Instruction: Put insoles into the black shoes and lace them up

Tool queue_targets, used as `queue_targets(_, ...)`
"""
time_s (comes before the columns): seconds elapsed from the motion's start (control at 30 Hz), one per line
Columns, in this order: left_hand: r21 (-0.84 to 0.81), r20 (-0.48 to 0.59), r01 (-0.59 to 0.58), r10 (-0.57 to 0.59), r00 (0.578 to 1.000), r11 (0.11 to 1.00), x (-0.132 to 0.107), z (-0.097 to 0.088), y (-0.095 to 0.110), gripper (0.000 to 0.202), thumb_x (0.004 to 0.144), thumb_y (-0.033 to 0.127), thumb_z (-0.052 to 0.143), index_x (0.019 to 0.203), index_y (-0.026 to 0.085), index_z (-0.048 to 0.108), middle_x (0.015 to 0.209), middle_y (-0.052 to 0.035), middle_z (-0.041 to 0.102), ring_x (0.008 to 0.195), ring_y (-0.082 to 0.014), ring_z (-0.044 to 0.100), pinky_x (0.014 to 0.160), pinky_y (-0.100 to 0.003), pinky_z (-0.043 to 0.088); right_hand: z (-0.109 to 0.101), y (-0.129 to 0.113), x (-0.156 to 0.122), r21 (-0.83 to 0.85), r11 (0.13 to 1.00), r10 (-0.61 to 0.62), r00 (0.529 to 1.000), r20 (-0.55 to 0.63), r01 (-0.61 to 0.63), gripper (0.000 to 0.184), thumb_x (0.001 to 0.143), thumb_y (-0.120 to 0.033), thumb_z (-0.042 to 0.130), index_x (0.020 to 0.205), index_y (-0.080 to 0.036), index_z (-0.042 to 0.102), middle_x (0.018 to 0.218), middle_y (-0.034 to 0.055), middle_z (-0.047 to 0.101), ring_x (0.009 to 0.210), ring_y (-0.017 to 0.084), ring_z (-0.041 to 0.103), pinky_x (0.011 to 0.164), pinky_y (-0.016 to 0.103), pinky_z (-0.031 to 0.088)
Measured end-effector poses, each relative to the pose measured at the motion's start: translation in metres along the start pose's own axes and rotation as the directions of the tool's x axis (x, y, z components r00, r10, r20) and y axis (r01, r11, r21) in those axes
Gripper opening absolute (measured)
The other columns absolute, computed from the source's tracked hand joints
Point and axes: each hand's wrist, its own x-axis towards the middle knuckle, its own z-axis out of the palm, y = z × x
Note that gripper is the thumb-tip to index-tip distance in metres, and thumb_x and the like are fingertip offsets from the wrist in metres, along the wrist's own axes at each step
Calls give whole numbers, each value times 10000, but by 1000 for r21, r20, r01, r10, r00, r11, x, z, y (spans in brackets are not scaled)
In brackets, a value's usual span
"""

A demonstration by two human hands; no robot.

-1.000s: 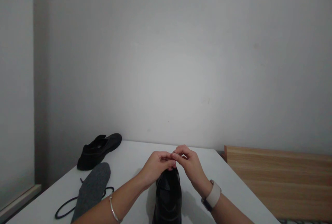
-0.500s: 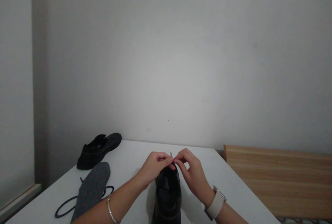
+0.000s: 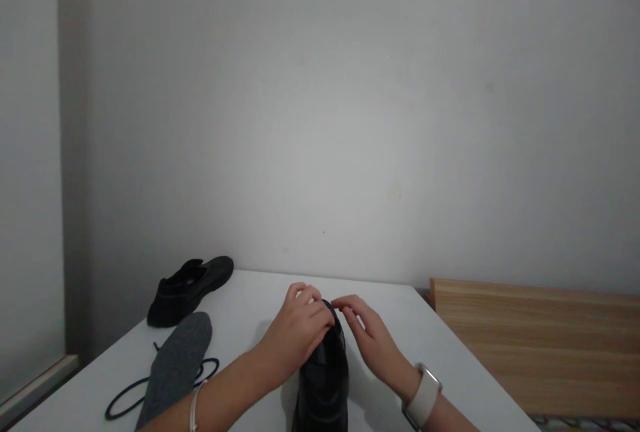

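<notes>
A black shoe (image 3: pixel 325 379) stands on the white table in front of me, its far end away from me. My left hand (image 3: pixel 303 325) reaches over the shoe's far part from the left, palm down with bent fingers. The fingertips touch the shoe's top; anything pinched beneath them is hidden. Just right of the shoe's far end is my right hand (image 3: pixel 367 332), its thumb and fingers slightly apart with nothing visible between them. No lace shows at the hands.
On the left of the table (image 3: pixel 400 352) lies a grey felt insole (image 3: pixel 180 365) over a black shoelace (image 3: pixel 117 412). Behind it, a second black shoe (image 3: pixel 187 289) rests near the wall (image 3: pixel 320 119). A wooden board (image 3: pixel 530 345) stands beyond the table's right edge.
My hands have come apart from their pinch on the black lace tip. The left hand has turned palm down onto the shoe; the right has loosened its fingers. The lace tip no longer shows.
</notes>
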Motion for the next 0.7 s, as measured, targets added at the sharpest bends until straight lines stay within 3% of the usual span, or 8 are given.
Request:
queue_targets(0.07, 209, -26, -220, 230, 973, 953, -2, 1, 0, 114, 907, 110, 538, 838, 159, 614, 780, -24, 658, 874, -207, 543, 905, -427, 327, 5, 4, 6, 150, 985, 67, 993, 97, -81, 281, 958, -399, 455, 966, -198, 652, 968, 66, 652, 987, 222, 573, 930, 382, 404)
queue_targets(0.1, 273, -40, -270, 291, 956, 923, -3, 2, 0, 136, 928, 112, 507, 846, 147, 609, 800, -31, 660, 869, -201, 540, 911, -425, 320, 7, 5, 9, 231, 965, 93, 985, 145, -125, 290, 940, -424, 484, 935, -193, 659, 933, 57, 660, 966, 221, 579, 923, 377, 405)
queue_targets(0.2, 323, -90, -288, 332, 939, 902, -5, 5, -2, 159, 951, 118, 473, 868, 133, 607, 860, -41, 674, 883, -197, 532, 920, -424, 310, 14, 6, 13, 413, 877, 171, 963, 207, -245, 299, 868, -473, 585, 861, -183, 660, 827, 23, 654, 848, 194, 573, 837, 335, 420)
queue_targets(0.3, 261, -126, -232, 271, 954, 937, -7, 7, -4, 143, 953, 137, 487, 867, 149, 600, 869, -29, 681, 904, -195, 532, 926, -423, 304, 15, 5, 14, 435, 852, 237, 955, 177, -292, 326, 797, -498, 661, 780, -173, 648, 737, 0, 623, 747, 167, 539, 746, 299, 415)
queue_targets(0.43, 72, -139, -125, 135, 981, 989, -16, 5, -4, 164, 947, 126, 467, 856, 184, 590, 902, -24, 678, 953, -205, 524, 930, -424, 292, 7, 10, 12, 266, 927, 263, 964, 46, -265, 326, 799, -486, 652, 729, -167, 651, 714, 21, 638, 732, 182, 557, 723, 309, 430)
queue_targets(0.57, -159, 39, 0, 7, 999, 987, -38, -7, -5, 169, 915, 96, 481, 849, 209, 588, 909, -22, 662, 978, -209, 511, 929, -398, 309, -5, 25, 5, 50, 970, 242, 962, -130, -237, 243, 804, -401, 649, 727, -172, 668, 750, 48, 672, 771, 218, 588, 736, 343, 439)
queue_targets(0.7, -286, 134, 204, -172, 976, 936, -45, -17, -6, 112, 899, 145, 553, 828, 212, 607, 862, -18, 660, 929, -208, 524, 861, -353, 358, -8, 30, 2, 89, 964, 262, 955, -136, -252, 253, 810, -408, 632, 733, -169, 662, 708, 39, 653, 694, 196, 587, 661, 325, 466)
